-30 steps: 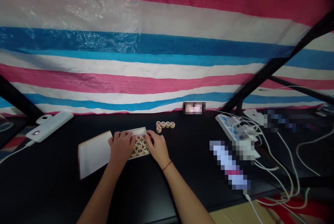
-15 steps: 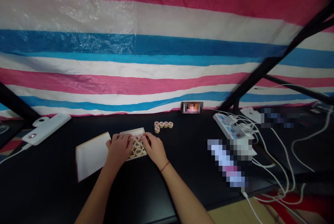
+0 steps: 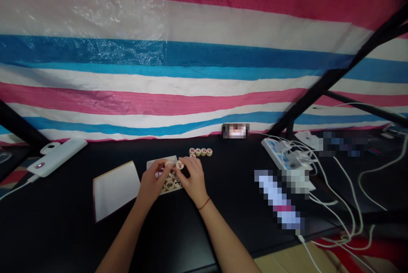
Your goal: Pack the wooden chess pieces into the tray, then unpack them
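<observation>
A white box (image 3: 153,163) holds several round Chinese chess pieces (image 3: 169,185), some with black characters. Over its right side, my right hand (image 3: 193,175) pinches a chess piece with a red character (image 3: 179,165) between thumb and fingers. My left hand (image 3: 154,178) is above the box's left part, its thumb and fingers closed on another pale chess piece (image 3: 168,163), whose face I cannot read. Just beyond my right hand, several chess pieces with red characters (image 3: 198,152) stand in a short row, with one more in front, partly hidden by that hand.
The box's open lid (image 3: 115,190) lies left of the box on the black table (image 3: 178,230). A white device with a cable (image 3: 59,158) is at the far left. On the right are a power strip (image 3: 274,152), tangled white cables and a blurred phone-like object (image 3: 279,201).
My right hand has lifted a red-character chess piece from the box. My left hand has moved right and closed on another piece. The row behind has stayed in place.
</observation>
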Tool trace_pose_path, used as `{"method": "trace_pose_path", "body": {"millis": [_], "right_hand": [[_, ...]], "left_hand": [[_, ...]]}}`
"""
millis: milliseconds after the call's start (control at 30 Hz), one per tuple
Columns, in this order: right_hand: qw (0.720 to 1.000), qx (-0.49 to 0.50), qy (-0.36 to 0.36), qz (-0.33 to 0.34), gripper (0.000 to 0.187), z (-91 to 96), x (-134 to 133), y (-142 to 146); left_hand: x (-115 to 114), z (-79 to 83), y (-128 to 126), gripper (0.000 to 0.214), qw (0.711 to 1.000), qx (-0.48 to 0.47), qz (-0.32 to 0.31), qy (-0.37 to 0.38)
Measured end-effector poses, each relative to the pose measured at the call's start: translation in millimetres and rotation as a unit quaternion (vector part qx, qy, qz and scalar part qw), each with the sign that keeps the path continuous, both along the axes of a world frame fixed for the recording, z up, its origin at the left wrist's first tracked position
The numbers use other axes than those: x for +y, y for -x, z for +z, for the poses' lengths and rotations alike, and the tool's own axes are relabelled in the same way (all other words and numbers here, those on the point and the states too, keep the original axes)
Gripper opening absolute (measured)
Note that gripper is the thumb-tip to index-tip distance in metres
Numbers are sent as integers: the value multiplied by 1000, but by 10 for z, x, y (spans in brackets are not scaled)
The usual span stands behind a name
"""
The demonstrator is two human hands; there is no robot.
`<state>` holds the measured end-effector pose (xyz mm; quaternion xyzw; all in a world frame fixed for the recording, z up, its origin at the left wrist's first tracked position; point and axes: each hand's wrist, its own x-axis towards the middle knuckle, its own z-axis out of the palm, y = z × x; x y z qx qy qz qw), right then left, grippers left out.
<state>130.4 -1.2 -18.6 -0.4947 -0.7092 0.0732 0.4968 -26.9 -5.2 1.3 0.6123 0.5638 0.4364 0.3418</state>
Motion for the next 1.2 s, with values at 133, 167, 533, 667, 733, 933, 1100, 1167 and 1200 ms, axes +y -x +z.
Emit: {"method": "trace_pose_path", "body": {"millis": [133,167,533,667,733,933,1100,1167,1200], "right_hand": [[989,38,12,-139,27,-66,118,-251],[986,41,26,-160,28,-93,146,-331],[969,-21,144,-202,13,-320,237,-634],[970,-30,143,-196,13,-348,254,-609],[970,-36,145,-190,12,-339,264,-603],[984,-4,75,-159,15,-94,166,-429],[995,60,72,46,19,98,-10,-55],[990,73,84,87,17,111,-47,49],[988,82,90,92,16,108,-55,79]], "left_hand": [[43,-67,75,45,998,-53,42,7],[53,-73,87,46,997,-57,50,13],[120,-65,100,60,979,-173,92,55],[100,-62,93,60,984,-153,65,70],[89,-79,80,57,986,-142,53,62],[70,-129,36,35,994,76,52,-50],[31,-127,-31,28,982,150,-11,-116],[20,-149,-49,29,979,158,-36,-126],[18,-165,-56,29,977,162,-45,-131]]}}
